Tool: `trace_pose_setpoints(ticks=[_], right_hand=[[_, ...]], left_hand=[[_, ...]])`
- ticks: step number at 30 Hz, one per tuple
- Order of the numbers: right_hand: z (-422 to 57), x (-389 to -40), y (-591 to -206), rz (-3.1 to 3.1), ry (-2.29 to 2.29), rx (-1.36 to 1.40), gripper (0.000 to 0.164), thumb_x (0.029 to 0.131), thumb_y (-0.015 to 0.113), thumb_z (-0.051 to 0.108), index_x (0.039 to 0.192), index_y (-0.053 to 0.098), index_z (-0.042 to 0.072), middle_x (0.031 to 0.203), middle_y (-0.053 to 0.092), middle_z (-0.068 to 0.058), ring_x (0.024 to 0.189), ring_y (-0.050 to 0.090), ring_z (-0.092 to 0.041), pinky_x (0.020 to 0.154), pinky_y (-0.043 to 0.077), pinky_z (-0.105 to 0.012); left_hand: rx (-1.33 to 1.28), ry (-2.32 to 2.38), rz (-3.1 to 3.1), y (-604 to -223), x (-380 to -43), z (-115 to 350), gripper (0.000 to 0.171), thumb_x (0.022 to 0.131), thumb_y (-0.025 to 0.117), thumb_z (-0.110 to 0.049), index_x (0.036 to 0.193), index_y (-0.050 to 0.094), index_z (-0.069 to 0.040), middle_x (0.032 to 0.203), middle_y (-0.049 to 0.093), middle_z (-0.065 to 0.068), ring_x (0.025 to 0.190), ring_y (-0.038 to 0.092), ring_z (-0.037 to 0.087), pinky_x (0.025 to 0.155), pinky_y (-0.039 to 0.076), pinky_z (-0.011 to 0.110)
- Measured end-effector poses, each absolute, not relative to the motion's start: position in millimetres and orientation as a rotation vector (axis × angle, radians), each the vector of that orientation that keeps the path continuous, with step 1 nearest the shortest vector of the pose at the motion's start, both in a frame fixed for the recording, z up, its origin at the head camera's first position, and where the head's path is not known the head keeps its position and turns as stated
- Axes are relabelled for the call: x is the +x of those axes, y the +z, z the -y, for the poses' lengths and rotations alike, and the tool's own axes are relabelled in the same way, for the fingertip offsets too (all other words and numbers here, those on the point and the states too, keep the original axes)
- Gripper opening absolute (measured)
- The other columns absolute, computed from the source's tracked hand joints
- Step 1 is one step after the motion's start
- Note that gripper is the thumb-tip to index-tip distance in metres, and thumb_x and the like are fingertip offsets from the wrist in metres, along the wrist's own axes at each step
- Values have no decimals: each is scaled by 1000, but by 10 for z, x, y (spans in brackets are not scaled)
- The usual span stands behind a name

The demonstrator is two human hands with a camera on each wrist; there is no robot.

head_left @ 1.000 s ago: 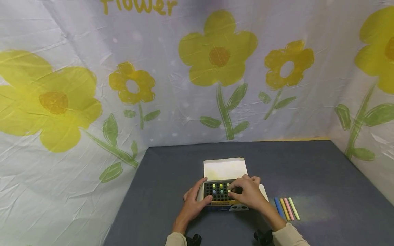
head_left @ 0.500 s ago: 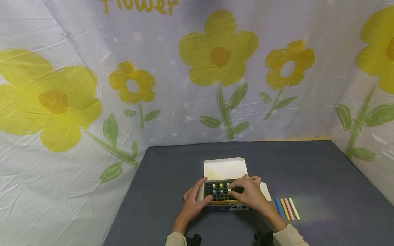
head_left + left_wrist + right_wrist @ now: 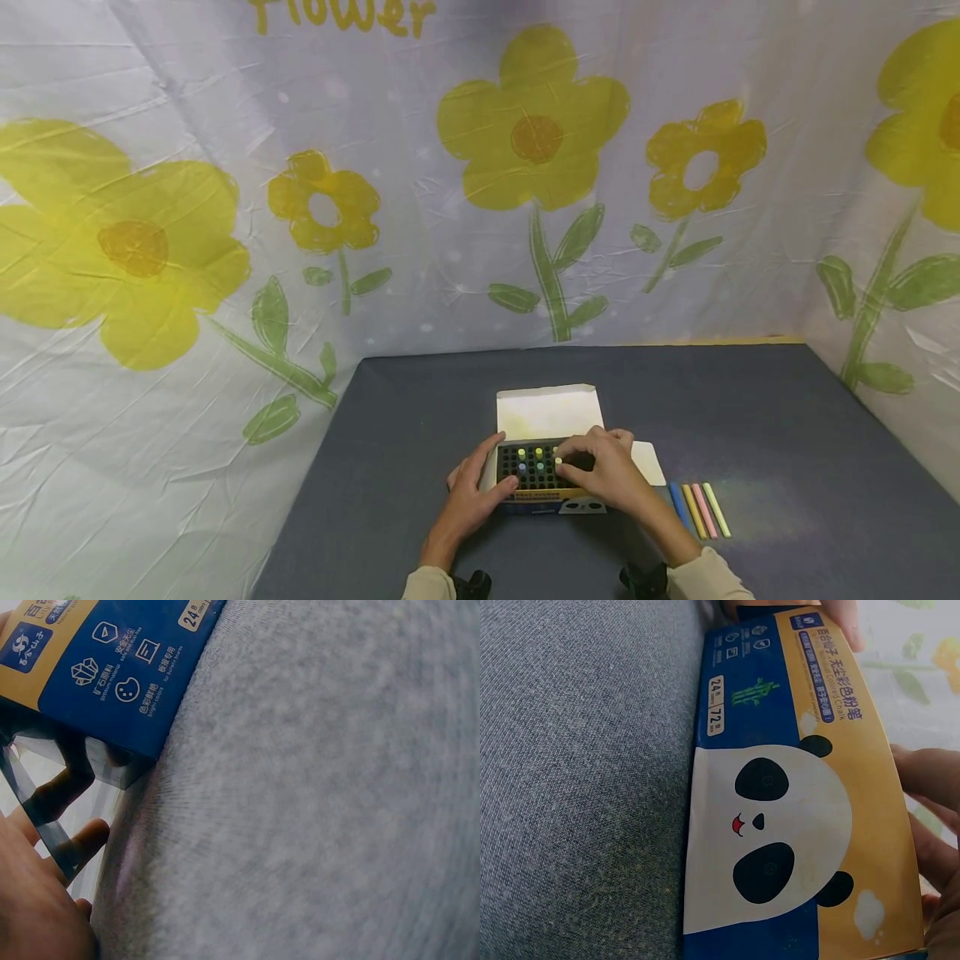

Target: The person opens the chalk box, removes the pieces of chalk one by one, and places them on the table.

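An open chalk box [image 3: 540,506] stands on the table, its white lid flap [image 3: 550,414] folded back. Inside is a black holder [image 3: 531,479] with rows of holes; several chalk sticks poke up from it. My left hand [image 3: 471,500] grips the box's left end, thumb at the front edge. My right hand [image 3: 611,471] reaches over the right end and pinches a pale yellow chalk stick [image 3: 558,462] standing in the holder. The right wrist view shows the box's panda front [image 3: 802,825], with right-hand fingers [image 3: 934,817] behind its top edge.
Blue, orange, pink and pale yellow chalk sticks [image 3: 700,510] lie side by side on the dark table [image 3: 420,417], right of the box. A white side flap [image 3: 647,463] sticks out from the right end. Behind hangs a flower-print cloth [image 3: 450,275].
The white side flap at the box's right end has swung a little farther out to the right. Both hands have stayed nearly in place.
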State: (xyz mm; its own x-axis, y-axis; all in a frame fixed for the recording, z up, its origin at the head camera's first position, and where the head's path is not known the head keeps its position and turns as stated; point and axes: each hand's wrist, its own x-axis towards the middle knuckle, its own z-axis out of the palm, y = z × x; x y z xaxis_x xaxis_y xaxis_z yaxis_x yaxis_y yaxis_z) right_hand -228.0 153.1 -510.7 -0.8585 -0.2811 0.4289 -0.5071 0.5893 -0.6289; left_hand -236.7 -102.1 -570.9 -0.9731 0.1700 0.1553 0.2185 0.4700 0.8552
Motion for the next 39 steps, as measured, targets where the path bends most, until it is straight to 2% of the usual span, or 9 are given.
trace_pose_setpoints(ticks=[8, 16, 20, 25, 29, 31, 34, 36, 39], right_hand=[[-1525, -2288, -5105, 2455, 1190, 692, 19, 82, 83, 11, 99, 78, 18, 83, 71, 18, 79, 55, -7, 90, 22, -49], [-1542, -2326, -5110, 2287, 1238, 681, 21, 84, 81, 7, 103, 77, 14, 81, 67, 15, 77, 56, -13, 89, 18, -45], [-1555, -2337, -5103, 2214, 1247, 658, 25, 84, 79, 3, 106, 75, 13, 81, 66, 11, 73, 58, -8, 91, 21, -45], [-1600, -2357, -5085, 2137, 1301, 676, 27, 85, 76, -3, 109, 74, 11, 77, 72, 4, 70, 63, -4, 94, 31, -42], [-1664, -2352, -5055, 2111, 1394, 705, 27, 89, 71, -5, 112, 73, 10, 76, 73, -5, 70, 65, -8, 80, 48, -32], [-1701, -2337, -5038, 2116, 1448, 706, 26, 92, 69, -4, 114, 73, 10, 78, 73, -8, 73, 66, -9, 76, 53, -32], [-1756, -2309, -5022, 2143, 1518, 682, 24, 95, 67, -2, 116, 72, 7, 81, 73, -10, 78, 67, -11, 88, 52, -31], [-1794, -2294, -5024, 2163, 1553, 660, 22, 96, 66, -1, 117, 72, 4, 81, 73, -10, 75, 66, -14, 93, 50, -33], [-1857, -2279, -5035, 2201, 1601, 620, 21, 97, 66, 2, 118, 71, 2, 83, 72, -7, 83, 66, -12, 102, 47, -49]], left_hand=[[-378, -1572, 2632, -5720, -2371, 1020, 68, 88, 72, -45, 150, 45, -43, 153, 52, 1, 135, 47, 36, 108, 14, 65], [-405, -1572, 2622, -5713, -2381, 1020, 68, 89, 71, -45, 151, 45, -42, 154, 51, 3, 134, 47, 38, 106, 15, 65], [-403, -1559, 2625, -5726, -2389, 1021, 67, 89, 71, -45, 151, 45, -42, 155, 51, 3, 134, 48, 37, 106, 15, 64], [-401, -1552, 2628, -5736, -2392, 1025, 67, 89, 71, -45, 151, 45, -43, 155, 50, 2, 135, 47, 36, 105, 16, 63], [-383, -1558, 2642, -5730, -2385, 1027, 68, 89, 71, -46, 151, 44, -44, 155, 50, 2, 135, 46, 36, 106, 17, 63], [-360, -1559, 2656, -5722, -2380, 1027, 68, 89, 72, -47, 150, 44, -45, 154, 50, 1, 136, 45, 36, 107, 17, 64], [-337, -1563, 2665, -5719, -2378, 1031, 68, 88, 72, -48, 150, 44, -46, 154, 50, 0, 137, 42, 35, 107, 18, 64], [-330, -1569, 2663, -5718, -2376, 1032, 68, 87, 73, -48, 149, 45, -46, 154, 51, 0, 137, 41, 34, 107, 18, 64], [-332, -1573, 2651, -5722, -2375, 1032, 68, 87, 73, -46, 150, 45, -45, 153, 51, 1, 136, 41, 35, 106, 19, 64]])
